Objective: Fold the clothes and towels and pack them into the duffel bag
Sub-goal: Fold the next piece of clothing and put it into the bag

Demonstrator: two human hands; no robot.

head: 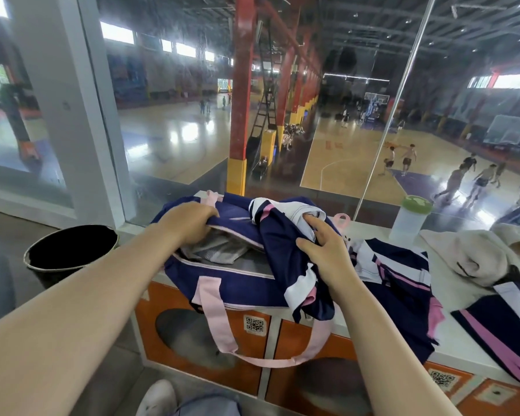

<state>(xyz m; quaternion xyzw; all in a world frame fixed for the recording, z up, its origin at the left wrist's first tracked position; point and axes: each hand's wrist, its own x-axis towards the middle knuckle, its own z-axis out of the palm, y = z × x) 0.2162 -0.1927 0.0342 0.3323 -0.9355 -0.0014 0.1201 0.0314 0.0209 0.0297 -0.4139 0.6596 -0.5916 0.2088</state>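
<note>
Both hands grip cloth — left [189,225] curled on duffel bag [222,283] rim, right [327,250] clutching jersey [285,244].

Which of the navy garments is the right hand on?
The garment draped over the bag; the right hand holds it. The other two lie untouched.

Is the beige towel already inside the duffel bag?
No. The beige towel lies crumpled on the counter top, to the right of the open duffel bag, beside the bottle with the green lid.
</note>
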